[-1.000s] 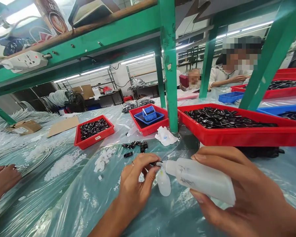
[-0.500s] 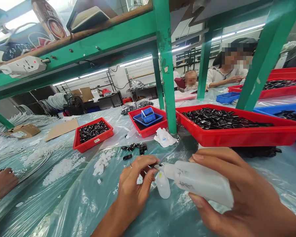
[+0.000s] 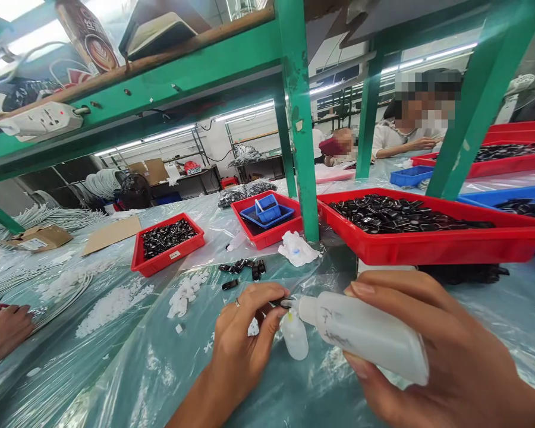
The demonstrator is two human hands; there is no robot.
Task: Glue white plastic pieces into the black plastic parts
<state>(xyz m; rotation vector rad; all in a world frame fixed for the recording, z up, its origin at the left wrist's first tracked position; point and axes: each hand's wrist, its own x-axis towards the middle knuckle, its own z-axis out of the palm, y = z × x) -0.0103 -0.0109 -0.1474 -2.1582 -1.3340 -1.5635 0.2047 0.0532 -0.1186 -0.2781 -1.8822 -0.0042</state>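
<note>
Between thumb and forefinger, my left hand pinches a small black part. My right hand is wrapped round a translucent white squeeze bottle, tilted on its side with its nozzle pointing left and meeting the black part. Below the nozzle, a second small white bottle is on the plastic-covered table. Several loose black parts lie beyond my left hand, near a crumpled white tissue.
Red trays of black parts stand at the left and right. A red tray with blue bins is between them, beside a green post. Another person's hand is at far left; a person sits across.
The squeeze bottle and my right hand have shifted slightly right and down. The other person's hand at the far left has moved a little, and a person in the background has lowered their head.
</note>
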